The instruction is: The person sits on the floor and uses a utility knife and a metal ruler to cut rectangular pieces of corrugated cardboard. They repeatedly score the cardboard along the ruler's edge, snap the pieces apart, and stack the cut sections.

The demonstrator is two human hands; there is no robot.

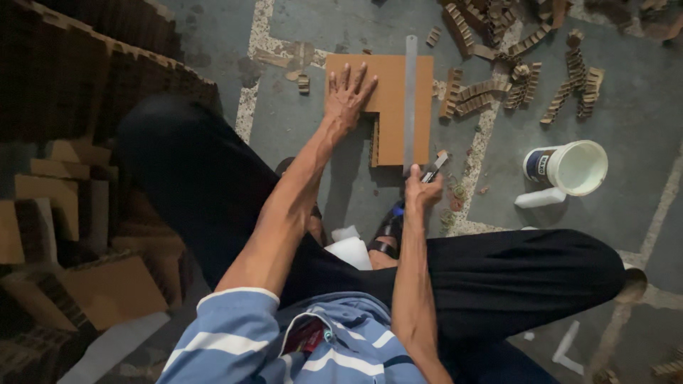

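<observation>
Currently: left hand [346, 96] spread flat on cardboard [388, 107] on far floor, right hand [421, 190] gripping knife [434, 167] at ruler [410, 99] near end; an unpinned ruler could slip, spoiling the cut.

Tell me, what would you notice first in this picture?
The left hand presses flat on a brown cardboard sheet on the floor, top centre. A long metal ruler lies along the sheet, and the right hand holds a cutter at its near end. A white bucket stands to the right.
</observation>
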